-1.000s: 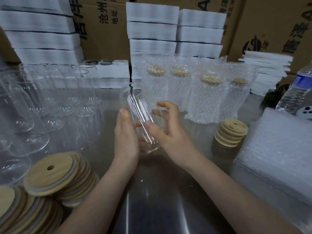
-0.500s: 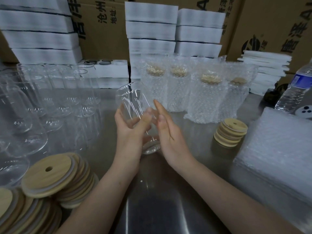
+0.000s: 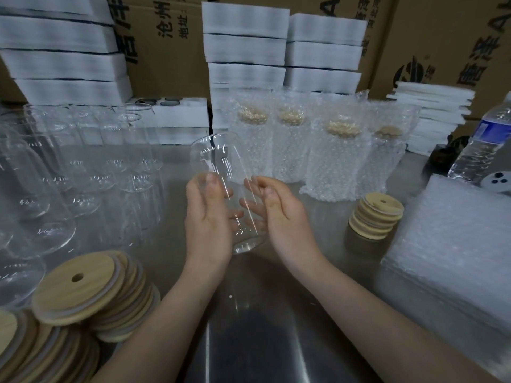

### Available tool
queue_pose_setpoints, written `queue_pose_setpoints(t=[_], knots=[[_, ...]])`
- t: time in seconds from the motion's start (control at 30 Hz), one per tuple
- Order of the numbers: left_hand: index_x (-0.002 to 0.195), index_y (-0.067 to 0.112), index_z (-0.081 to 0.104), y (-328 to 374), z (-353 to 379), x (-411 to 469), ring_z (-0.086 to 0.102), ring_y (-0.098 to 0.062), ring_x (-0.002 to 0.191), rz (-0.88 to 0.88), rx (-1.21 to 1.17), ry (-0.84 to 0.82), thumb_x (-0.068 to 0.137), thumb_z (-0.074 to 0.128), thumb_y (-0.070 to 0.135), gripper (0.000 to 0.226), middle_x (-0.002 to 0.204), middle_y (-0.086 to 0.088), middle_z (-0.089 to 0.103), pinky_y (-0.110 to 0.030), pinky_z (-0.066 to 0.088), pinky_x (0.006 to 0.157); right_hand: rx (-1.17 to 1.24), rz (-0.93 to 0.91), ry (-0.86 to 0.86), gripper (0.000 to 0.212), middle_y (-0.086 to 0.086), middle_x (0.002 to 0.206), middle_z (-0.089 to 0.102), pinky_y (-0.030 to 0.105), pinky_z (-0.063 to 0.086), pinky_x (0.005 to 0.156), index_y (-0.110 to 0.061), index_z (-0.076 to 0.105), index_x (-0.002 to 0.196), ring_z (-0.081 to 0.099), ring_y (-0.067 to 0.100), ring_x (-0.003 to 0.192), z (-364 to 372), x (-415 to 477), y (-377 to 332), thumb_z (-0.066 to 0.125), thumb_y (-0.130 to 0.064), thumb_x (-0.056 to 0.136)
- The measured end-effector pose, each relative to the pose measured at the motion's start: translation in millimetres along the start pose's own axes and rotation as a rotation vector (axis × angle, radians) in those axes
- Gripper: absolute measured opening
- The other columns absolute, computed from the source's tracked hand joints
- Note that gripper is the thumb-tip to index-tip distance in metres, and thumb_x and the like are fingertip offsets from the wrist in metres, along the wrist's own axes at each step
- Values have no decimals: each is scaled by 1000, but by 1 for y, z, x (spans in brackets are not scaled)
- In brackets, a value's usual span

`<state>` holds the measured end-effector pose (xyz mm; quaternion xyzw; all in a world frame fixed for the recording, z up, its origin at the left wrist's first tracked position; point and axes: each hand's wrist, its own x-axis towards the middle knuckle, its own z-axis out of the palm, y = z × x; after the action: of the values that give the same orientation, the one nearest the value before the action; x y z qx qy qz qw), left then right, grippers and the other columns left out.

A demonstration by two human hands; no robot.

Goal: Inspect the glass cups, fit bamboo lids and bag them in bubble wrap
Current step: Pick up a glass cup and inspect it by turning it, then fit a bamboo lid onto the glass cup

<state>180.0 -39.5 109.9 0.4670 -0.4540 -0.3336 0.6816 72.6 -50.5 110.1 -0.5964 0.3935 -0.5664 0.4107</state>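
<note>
One glass cup (image 3: 221, 161) is up off the table, tilted with its mouth leaning away and its base toward the person, and both hands are on it: the left hand (image 3: 206, 225) wraps one side with the thumb laid up the wall, the right hand (image 3: 284, 217) curls round the other, fingers showing through the glass. Behind it stand four bagged cups (image 3: 334, 161) in a row, each in bubble wrap with a bamboo lid showing at the top. To the right, one short stack of lids (image 3: 377, 214); at the near left, a sprawling lid heap (image 3: 83, 286), too many to count. The bare glasses (image 3: 83, 161) at the left overlap too much for a number. One pile of bubble-wrap bags (image 3: 456, 244) sits far right, one water bottle (image 3: 481, 150) behind it. The surface is a shiny steel table (image 3: 249, 341); at the back, stacked white foam slabs (image 3: 246, 51) against printed cardboard boxes (image 3: 166, 51)
</note>
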Motion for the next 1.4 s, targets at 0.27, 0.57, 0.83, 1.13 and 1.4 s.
queue_pose_setpoints(t=[0.27,0.57,0.83,1.13,1.4], knots=[[128,44,46,-2,-4,3,68,-8,72,64,64,43,76,21,77,66,102,10,67,-48,55,80,-501,-188,145,38,-7,114,68,32,48,90,-27,56,124,64,14,99,-17,1,-12,46,-5,95],[152,21,26,-1,-11,1,46,-20,134,214,288,76,97,29,55,65,150,-5,43,-43,38,110,-1340,246,499,50,22,147,34,54,21,110,-16,49,134,28,39,137,-91,26,-25,60,-29,87],[154,9,17,-4,-17,10,38,-25,138,221,362,123,99,40,42,68,152,-17,31,-49,33,114,-1395,597,364,40,21,142,34,50,29,105,-16,46,131,30,40,134,-108,31,-23,54,-20,93],[153,7,19,-8,-15,11,30,-25,139,196,357,161,101,50,25,63,150,-18,25,-41,27,117,-1151,298,498,36,18,135,44,48,30,108,-16,59,127,40,42,128,-103,32,-22,48,-19,93],[150,10,22,-4,-13,5,33,-23,137,186,335,169,93,54,36,70,149,-14,29,-32,26,114,-116,134,510,23,-11,88,69,22,45,73,-28,70,82,61,-1,85,-72,29,-30,50,-22,92]])
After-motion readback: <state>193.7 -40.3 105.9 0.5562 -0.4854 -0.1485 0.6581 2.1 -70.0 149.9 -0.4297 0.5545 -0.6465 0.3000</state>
